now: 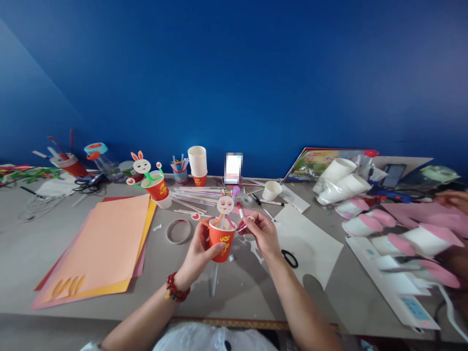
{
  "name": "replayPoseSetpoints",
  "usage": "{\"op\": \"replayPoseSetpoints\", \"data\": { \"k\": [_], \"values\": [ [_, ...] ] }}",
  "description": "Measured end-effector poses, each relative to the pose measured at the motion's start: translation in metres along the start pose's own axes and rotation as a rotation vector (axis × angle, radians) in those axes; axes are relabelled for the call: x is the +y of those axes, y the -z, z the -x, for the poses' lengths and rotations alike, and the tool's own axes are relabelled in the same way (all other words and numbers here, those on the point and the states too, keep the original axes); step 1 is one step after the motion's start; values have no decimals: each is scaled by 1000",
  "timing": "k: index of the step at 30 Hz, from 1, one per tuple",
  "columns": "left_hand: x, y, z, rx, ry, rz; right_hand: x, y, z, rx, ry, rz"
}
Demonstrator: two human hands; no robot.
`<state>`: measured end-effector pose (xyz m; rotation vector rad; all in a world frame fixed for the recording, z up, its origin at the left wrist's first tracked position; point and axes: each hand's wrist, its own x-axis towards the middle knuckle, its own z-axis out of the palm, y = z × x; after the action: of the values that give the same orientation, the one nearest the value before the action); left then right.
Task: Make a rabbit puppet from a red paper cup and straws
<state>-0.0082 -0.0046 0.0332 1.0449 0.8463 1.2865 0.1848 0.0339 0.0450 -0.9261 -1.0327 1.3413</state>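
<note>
My left hand [204,246] is wrapped round a red paper cup [221,239] with yellow print, held above the table. A paper rabbit face [225,204] stands up from the cup's mouth, and a clear straw [214,279] sticks out below its base. On the left a small paper paw with a red heart [196,216] sits at the end of an orange strip. The fingers of my right hand [261,231] are closed on the matching heart paw [250,220] on the cup's right side, which they partly cover.
A finished-looking rabbit cup [158,189] stands left of centre. Coloured paper sheets [109,239] lie at left, near a tape roll [178,231]. White paper [310,243], scissors [289,259] and a power strip [393,282] lie rightward. Another person's hand [453,200] shows at far right.
</note>
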Motion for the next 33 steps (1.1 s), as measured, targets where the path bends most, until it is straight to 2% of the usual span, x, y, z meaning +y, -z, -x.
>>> {"op": "replayPoseSetpoints", "data": {
  "k": [3, 9, 19, 25, 33],
  "values": [
    [-1, 1, 1, -11, 7, 10, -1, 0, -1, 14, 12, 17],
    [-2, 1, 1, 14, 26, 45, -2, 1, 1, -50, -49, -32],
    [-2, -1, 0, 6, 32, 47, -1, -2, 1, 42, 49, 99],
    [-1, -2, 1, 30, 51, 76, 0, -3, 2, -38, -25, 44],
    [0, -4, 3, 2, 59, 77, 6, -12, 4, 87, 34, 83]
  ]
}}
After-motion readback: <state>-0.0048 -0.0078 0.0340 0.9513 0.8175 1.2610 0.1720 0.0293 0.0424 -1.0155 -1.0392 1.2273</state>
